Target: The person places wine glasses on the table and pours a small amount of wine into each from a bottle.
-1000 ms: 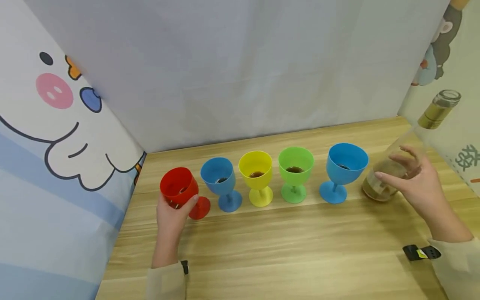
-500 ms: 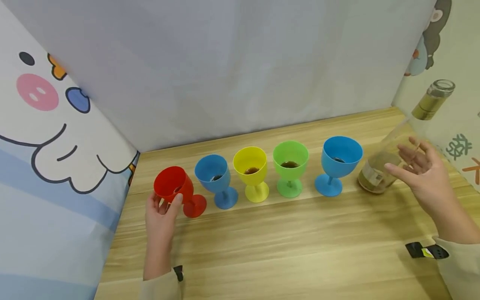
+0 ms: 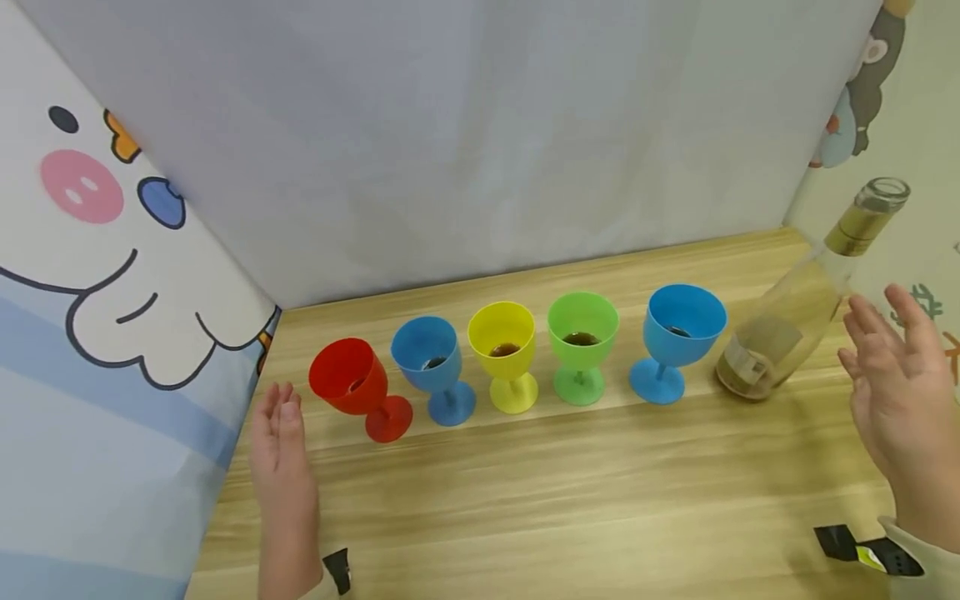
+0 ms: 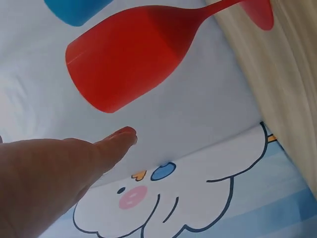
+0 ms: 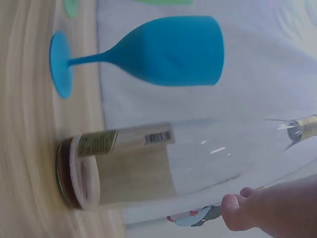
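A row of plastic goblets stands on the table: red (image 3: 348,377), blue (image 3: 427,354), yellow (image 3: 502,337), green (image 3: 583,329) and a second blue goblet (image 3: 685,325) at the right end. Dark liquid shows in the bottom of each. My left hand (image 3: 283,475) is just left of the red goblet, apart from it, fingers straight and holding nothing. A clear glass bottle (image 3: 795,325) with a gold neck band stands uncapped right of the row, a little dark liquid at its base. Right of the bottle, my right hand (image 3: 900,392) hangs off it with fingers extended.
The wooden table (image 3: 555,500) runs back to a pale grey cloth wall (image 3: 480,150). A cartoon-printed panel (image 3: 97,275) borders the left side, and another printed panel (image 3: 922,192) stands behind the bottle on the right.
My left hand has let go of the red goblet and drawn off to the left. My right hand has moved away from the bottle to the right. Goblets and bottle stay in place.
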The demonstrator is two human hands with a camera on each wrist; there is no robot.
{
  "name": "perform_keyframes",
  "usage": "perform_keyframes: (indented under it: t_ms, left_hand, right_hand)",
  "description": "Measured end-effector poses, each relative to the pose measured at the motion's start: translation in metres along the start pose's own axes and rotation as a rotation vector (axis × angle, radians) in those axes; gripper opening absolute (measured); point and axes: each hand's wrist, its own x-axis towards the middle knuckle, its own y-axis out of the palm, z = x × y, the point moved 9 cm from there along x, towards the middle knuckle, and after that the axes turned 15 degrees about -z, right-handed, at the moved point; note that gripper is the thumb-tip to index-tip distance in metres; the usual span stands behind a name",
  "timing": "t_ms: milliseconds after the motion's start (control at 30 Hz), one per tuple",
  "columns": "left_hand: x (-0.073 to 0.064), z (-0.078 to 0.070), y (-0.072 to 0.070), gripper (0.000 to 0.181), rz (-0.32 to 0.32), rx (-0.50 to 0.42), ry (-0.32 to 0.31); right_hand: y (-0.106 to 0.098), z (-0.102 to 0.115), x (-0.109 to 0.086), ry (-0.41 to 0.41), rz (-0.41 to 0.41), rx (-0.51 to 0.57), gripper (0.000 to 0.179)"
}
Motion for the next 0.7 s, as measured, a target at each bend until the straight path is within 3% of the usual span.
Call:
perform_keyframes:
  t_ms: [67,167,367,433,533,700]
  left_hand:
    - [-0.002,-0.006,-0.001,0.06,0.01,-0.011,0.022]
    - [-0.003,-0.018,-0.006,0.063,-0.008,0.038,0.075]
    - [-0.014,-0.045,-0.013,0.065,-0.077,0.358,0.221]
    - [-0.02,-0.056,-0.009,0.065,-0.07,0.414,0.286]
    - [-0.029,-0.07,0.002,0.07,-0.042,0.467,0.405]
    - [-0.041,-0.082,0.021,0.079,0.015,0.538,0.56]
  right_hand:
    - [0.001,0.004,-0.006,-0.011,0.0,0.046,0.072]
    - [0.006,0.01,-0.011,-0.052,-0.022,-0.049,0.073]
    - [0.024,0.034,-0.015,-0.245,-0.047,-0.533,0.079]
    - [0.033,0.04,-0.019,-0.309,-0.031,-0.671,0.079]
    - [0.046,0.044,-0.026,-0.356,0.001,-0.792,0.083]
    - [0.065,0.05,-0.038,-0.436,0.046,-0.904,0.089]
